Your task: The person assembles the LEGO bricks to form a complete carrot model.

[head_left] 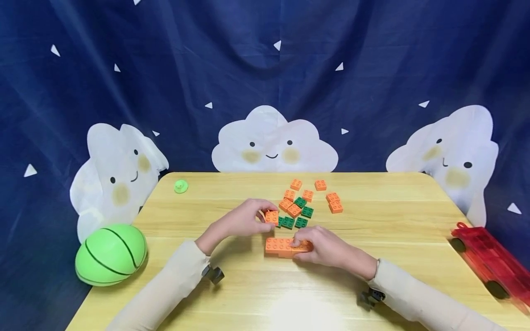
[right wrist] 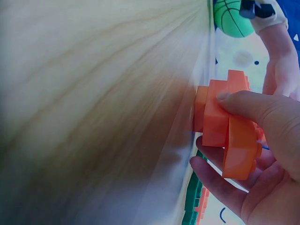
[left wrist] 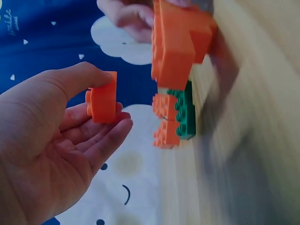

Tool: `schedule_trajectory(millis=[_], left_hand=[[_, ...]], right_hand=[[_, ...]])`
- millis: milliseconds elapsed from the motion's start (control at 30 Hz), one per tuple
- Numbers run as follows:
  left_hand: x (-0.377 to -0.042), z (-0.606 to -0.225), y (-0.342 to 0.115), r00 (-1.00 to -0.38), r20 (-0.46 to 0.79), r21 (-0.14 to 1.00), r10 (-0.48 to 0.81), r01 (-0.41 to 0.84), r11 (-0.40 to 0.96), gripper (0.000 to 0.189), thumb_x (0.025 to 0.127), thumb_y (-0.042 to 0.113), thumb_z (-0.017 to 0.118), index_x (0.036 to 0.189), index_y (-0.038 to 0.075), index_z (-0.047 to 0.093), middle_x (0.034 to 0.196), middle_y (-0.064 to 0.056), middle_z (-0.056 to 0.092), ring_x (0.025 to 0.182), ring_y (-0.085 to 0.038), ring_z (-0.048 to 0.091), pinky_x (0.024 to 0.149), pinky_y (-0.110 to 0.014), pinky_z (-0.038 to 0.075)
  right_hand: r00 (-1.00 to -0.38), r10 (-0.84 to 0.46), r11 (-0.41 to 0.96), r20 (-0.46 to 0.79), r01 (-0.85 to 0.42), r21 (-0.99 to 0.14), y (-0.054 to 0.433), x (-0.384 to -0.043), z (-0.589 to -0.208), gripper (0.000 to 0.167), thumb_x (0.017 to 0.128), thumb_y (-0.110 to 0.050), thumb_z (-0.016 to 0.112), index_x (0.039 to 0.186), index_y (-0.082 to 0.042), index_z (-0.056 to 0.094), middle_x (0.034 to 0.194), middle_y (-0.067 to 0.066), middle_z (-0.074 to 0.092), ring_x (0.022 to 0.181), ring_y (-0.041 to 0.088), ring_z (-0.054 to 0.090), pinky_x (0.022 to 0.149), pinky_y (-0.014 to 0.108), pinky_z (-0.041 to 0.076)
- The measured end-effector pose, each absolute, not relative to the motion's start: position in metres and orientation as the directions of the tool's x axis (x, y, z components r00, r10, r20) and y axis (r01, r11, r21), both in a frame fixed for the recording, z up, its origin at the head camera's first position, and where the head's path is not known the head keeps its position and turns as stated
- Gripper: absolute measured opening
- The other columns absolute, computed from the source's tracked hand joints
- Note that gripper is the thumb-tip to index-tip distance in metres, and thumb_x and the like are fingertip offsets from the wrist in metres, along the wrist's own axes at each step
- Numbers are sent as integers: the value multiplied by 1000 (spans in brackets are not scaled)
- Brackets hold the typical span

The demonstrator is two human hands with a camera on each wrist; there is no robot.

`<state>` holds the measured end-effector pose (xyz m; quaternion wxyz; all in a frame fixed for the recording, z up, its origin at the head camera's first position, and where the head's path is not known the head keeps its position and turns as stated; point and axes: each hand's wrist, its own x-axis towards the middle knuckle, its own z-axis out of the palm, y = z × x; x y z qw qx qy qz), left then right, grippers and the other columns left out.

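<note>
My left hand (head_left: 251, 218) pinches an orange building brick (left wrist: 103, 97) between thumb and fingers, its studs facing up in the head view. Just nearer to me and to the right, my right hand (head_left: 323, 247) grips the right end of an orange brick assembly (head_left: 278, 245). In the right wrist view, the assembly (right wrist: 216, 115) shows stepped layers, with my thumb pressed on its side and fingers beneath the far side. The held brick is apart from the assembly in the left wrist view.
Loose orange bricks (head_left: 296, 184) and green bricks (head_left: 301, 222) lie beyond my hands. A green ball (head_left: 111, 254) sits at the table's left edge, a small green toy (head_left: 181, 186) at the back left, and a red toy car (head_left: 494, 262) at the right edge.
</note>
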<state>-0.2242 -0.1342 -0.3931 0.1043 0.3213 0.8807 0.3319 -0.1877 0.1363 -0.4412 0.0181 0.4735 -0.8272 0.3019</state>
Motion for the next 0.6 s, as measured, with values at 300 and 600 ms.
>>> schedule_trajectory(millis=[300,600], left_hand=[[-195,-397,-139,-728,-54,605,683,521,603,44,94,24,75,131,3,67,128,-6,71,104,-15,69,87,-21,58],[-188,-396,-135,-700,-74,541,710,570,619,44,95,24,74,134,5,66,130,-6,71,106,-16,70,86,-20,58]], right_hand=[[-542,-782,360,308,-796,-486,134,-188,-445,19,82,-19,87,90,-18,69,82,-8,72,61,-7,36,54,12,38],[-562,-773,373,294,-778,-506,137,-189,-443,18,83,-16,86,88,-18,68,76,-9,67,59,-6,33,53,13,35]])
